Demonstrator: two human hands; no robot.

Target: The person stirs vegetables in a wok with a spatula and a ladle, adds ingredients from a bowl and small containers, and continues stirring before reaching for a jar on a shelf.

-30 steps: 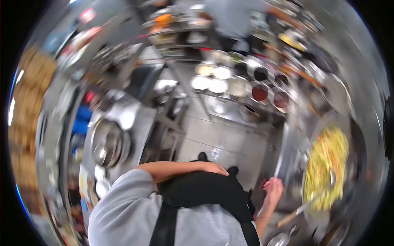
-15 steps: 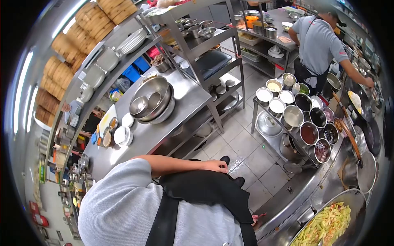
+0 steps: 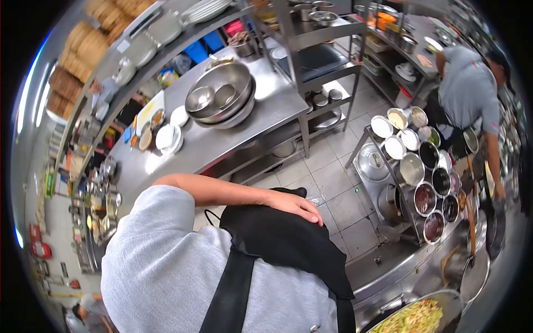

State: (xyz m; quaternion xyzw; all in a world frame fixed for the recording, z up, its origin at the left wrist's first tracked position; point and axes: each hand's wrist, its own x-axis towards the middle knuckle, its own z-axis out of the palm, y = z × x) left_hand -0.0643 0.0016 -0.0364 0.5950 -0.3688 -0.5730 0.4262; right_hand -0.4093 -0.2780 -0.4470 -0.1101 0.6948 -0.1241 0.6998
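My left hand (image 3: 298, 207) lies on the front of my black apron (image 3: 283, 238), its back to the camera and its fingers stretched out. It appears to hold nothing. My right hand is out of sight. Beyond the apron, a metal rack holds several pots of sauces and seasonings, among them a pot of dark red sauce (image 3: 425, 198) and an empty-looking steel pot (image 3: 412, 168). At the bottom right, a large wok holds chopped green and orange vegetables (image 3: 413, 319).
A steel table (image 3: 266, 119) carries nested metal bowls (image 3: 225, 83) and white bowls (image 3: 166, 137). A co-worker (image 3: 466, 89) in grey leans toward the stove at the right. Metal shelving (image 3: 327, 39) stands behind, and a lidded pot (image 3: 373, 161) sits beneath the sauce rack.
My left hand has gone from curled to stretched flat on the apron. My right hand, partly visible before, has left the view. The camera has turned, and the co-worker's reaching arm is lower.
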